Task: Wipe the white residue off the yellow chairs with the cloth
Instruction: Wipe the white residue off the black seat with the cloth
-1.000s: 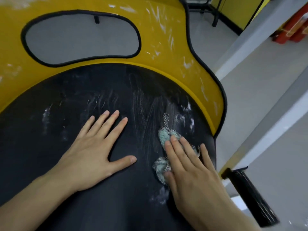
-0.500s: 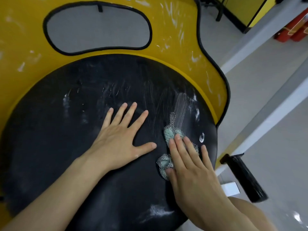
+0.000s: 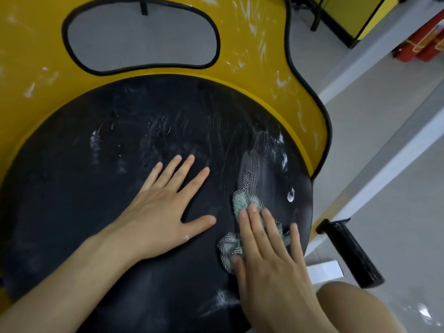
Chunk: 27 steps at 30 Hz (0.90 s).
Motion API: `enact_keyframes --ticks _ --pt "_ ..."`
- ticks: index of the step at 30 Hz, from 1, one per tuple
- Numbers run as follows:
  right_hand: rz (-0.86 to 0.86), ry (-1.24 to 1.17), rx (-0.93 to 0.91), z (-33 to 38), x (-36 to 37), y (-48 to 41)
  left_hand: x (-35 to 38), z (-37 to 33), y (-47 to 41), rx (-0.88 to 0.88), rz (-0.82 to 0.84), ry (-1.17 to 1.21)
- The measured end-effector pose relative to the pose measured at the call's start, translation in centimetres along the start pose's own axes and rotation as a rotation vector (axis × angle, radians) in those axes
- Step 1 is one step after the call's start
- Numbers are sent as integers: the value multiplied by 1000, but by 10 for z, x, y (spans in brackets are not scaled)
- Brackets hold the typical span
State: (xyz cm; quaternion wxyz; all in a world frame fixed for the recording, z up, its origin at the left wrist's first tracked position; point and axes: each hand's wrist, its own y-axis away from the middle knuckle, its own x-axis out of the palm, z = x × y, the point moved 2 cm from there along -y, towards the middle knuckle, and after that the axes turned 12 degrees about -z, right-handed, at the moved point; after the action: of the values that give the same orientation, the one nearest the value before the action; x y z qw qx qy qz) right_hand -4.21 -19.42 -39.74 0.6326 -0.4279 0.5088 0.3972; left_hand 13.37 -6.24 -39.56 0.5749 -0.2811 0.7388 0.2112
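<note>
A yellow chair (image 3: 259, 51) with a round black seat pad (image 3: 96, 188) fills the view. White residue streaks the yellow back and smears the seat's right side (image 3: 262, 150); a white blob (image 3: 291, 195) sits near the right rim. My right hand (image 3: 269, 255) lies flat with straight fingers on a crumpled green checkered cloth (image 3: 242, 203), pressing it onto the seat. Beside it, my left hand (image 3: 165, 212) rests flat on the seat with its fingers spread, holding nothing.
A black cylinder-shaped armrest (image 3: 350, 253) juts out at the right of the seat. My bare knee (image 3: 360, 308) shows at the bottom right. Grey floor, a white beam (image 3: 384, 150), yellow cabinets and red objects (image 3: 422, 46) lie to the right.
The view has drifted left and pulled back, showing more of the seat. My right hand slid the cloth slightly down and right, leaving a fresh smear above it. The left hand stays flat.
</note>
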Motion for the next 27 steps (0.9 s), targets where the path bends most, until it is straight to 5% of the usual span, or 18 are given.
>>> enact_keyframes --ticks 6,13,21,27 --pt "112 115 78 -32 -3 -83 -1 -2 8 0 21 -2" --pt "-1 -14 23 3 0 8 -2 -10 4 -19 49 -30" --pt "73 86 168 -65 1 -130 -5 -14 6 -47 72 -9" --pt "-16 53 34 -34 2 -44 -2 -14 5 -47 28 -16"
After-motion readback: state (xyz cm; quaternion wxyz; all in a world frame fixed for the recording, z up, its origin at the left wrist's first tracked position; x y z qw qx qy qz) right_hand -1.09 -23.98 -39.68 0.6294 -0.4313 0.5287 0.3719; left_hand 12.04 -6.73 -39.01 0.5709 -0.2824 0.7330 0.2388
